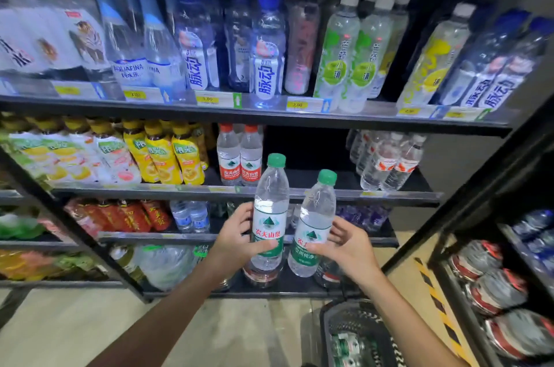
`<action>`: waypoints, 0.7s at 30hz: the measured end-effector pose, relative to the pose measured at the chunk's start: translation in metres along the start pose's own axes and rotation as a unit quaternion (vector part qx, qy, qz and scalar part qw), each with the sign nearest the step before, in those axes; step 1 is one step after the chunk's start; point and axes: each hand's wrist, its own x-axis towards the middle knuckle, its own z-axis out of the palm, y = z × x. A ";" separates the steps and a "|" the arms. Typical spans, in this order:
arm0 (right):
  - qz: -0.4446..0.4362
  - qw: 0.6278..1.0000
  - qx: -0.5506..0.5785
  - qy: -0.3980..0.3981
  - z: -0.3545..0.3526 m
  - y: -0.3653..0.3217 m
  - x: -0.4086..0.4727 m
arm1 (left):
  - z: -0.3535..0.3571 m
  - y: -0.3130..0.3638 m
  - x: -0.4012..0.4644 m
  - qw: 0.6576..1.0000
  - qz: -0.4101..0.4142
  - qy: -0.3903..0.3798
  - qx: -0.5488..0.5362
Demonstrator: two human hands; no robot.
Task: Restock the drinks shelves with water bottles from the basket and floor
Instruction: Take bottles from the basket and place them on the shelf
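Head view, progress first: restocking under way and far from finished, by the look of it. Two green-capped water bottles in hand, raised in front of the second shelf [299, 194], not yet set down. On that shelf, a wide bare gap between the red-capped water bottles [239, 157] to the left and a cluster of clear bottles [389, 161] to the right; probably the slot to fill. More green-labelled bottles lying in the black basket [359, 336] on the floor, near right, so further trips likely.

Hands next. Left hand [236, 238] wrapped round the label of the left green-capped bottle [269, 214], thumb across the front, fingers curled behind; bottle upright, cap level with the gap. Right hand [341, 247] grasping the right green-capped bottle [314, 226] low on its label, thumb pressed on the front, remaining fingers spread along its right side; bottle tilted slightly rightward. Bottles just beside each other, contact between them impossible to tell. Both forearms stretched forward from the near edge, the left from the near left, the right from the near right above the basket
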 end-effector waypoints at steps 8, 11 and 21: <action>0.011 0.993 0.074 0.086 -0.005 0.011 0.015 | 0.004 -0.002 0.048 0.998 0.013 -0.051 0.041; 0.001 0.990 0.086 0.115 -0.011 0.010 0.027 | 0.011 -0.004 0.064 0.997 0.026 -0.059 0.049; -0.083 0.971 0.025 0.221 -0.031 0.015 0.096 | 0.032 -0.009 0.129 0.990 0.105 -0.038 0.087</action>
